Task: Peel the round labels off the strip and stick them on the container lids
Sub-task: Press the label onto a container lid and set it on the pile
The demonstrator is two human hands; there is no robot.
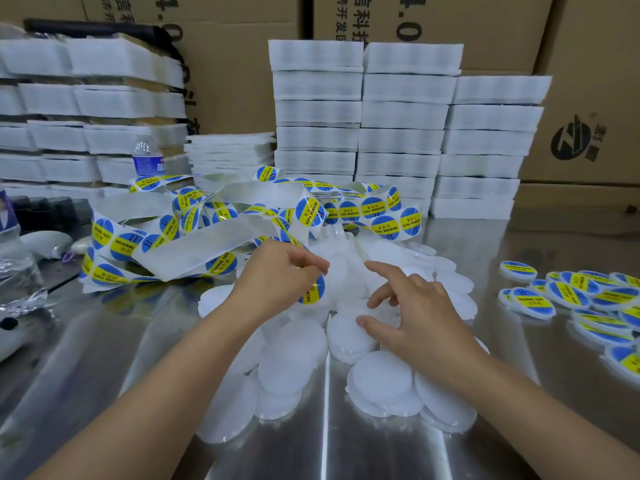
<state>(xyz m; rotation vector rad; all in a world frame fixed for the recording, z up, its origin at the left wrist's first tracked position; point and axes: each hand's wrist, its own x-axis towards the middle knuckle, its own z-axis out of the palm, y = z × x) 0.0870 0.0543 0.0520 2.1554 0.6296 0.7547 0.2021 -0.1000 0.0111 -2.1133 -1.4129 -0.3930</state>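
Nearest, plain white round lids (291, 362) lie heaped and overlapping on the shiny metal tabletop (346, 452). Above them the right grip (419, 317) is released, its fingers spread and loosely bent over the heap, holding nothing. The left grip (277, 275) pinches one round label (314, 292), blue with a yellow band of dark print, which hangs below its fingertips. Behind, the translucent strip (194, 251) lies tangled, more labels on it. Labelled lids (533, 299) sit well to the right; white stacks (401, 133) stand farther back.
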